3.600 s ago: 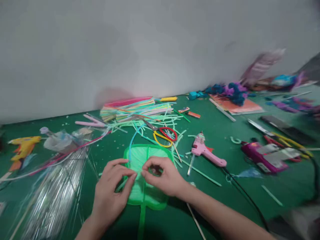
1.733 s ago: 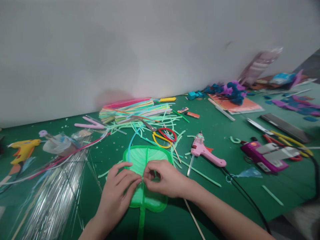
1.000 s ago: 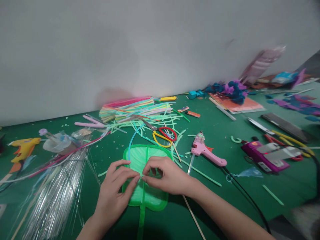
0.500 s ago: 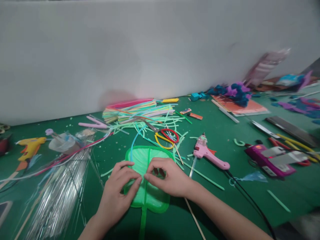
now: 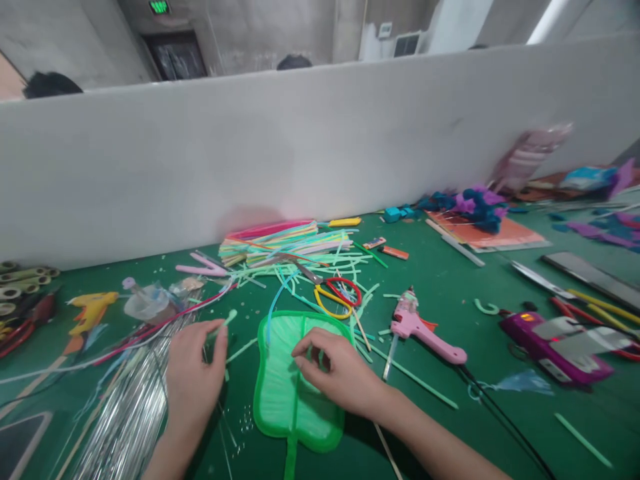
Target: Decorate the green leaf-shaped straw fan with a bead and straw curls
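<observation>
A bright green leaf-shaped piece (image 5: 277,387) with a raised rim, a midrib and a stem lies in front of me. My right hand (image 5: 345,373) is over its right half, thumb and forefinger pinched together; anything between them is too small to make out. To the left of the leaf, my left hand (image 5: 197,377) holds a short pale green strip (image 5: 230,317) between thumb and fingers. Red-and-yellow-handled scissors (image 5: 333,293) lie just behind the leaf. A pink glue gun (image 5: 425,333) rests to its right.
A bundle of coloured pipe cleaners (image 5: 290,243) lies by the white partition (image 5: 320,140). At left are a yellow glue gun (image 5: 93,312) and silvery strands (image 5: 127,413). Farther right stand a purple device (image 5: 555,350) and pliers-like tools with yellow handles (image 5: 605,303).
My left hand has moved left, off the leaf, and now shows the pale green strip. My right hand stays over the leaf. The view has tilted up, showing the room beyond the partition.
</observation>
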